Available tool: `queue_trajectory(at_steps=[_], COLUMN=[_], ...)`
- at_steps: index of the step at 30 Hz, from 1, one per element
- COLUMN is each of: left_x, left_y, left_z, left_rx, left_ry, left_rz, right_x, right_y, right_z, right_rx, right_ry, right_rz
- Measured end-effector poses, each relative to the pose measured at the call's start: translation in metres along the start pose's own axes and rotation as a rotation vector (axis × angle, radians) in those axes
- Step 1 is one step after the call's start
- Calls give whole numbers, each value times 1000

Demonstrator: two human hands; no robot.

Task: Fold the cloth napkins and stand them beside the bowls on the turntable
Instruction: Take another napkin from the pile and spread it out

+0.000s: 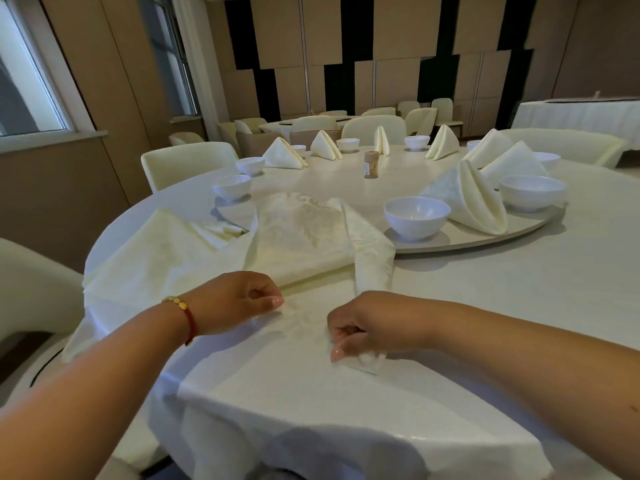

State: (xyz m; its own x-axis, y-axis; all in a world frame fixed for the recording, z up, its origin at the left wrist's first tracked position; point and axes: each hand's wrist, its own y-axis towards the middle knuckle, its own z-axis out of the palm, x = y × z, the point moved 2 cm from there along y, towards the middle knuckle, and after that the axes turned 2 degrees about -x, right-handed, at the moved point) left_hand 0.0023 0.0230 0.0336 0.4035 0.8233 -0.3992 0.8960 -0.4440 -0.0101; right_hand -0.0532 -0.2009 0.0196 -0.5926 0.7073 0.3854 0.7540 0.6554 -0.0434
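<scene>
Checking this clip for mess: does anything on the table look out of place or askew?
Nothing spilled or broken. Only the loose napkins lie crumpled across the turntable's near edge, unlike the folded napkins standing beside bowls.

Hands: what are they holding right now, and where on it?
Both pinch a flat napkin on the table: left hand at its left edge, right hand at its near right corner.

Round table (519,306): turntable (485,237), flat napkins (301,237), spread cloth (277,375).
</scene>
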Motion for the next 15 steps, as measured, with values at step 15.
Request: queue_trajectory(at_steps=[15], left_x=[31], left_y=[-8], left_z=[-20], left_rx=[-345], left_ry=[140], left_rz=[-241], right_x=[-20], right_y=[-42], right_z=[-41], right_rx=[-280], right_ry=[-670], right_rz=[494])
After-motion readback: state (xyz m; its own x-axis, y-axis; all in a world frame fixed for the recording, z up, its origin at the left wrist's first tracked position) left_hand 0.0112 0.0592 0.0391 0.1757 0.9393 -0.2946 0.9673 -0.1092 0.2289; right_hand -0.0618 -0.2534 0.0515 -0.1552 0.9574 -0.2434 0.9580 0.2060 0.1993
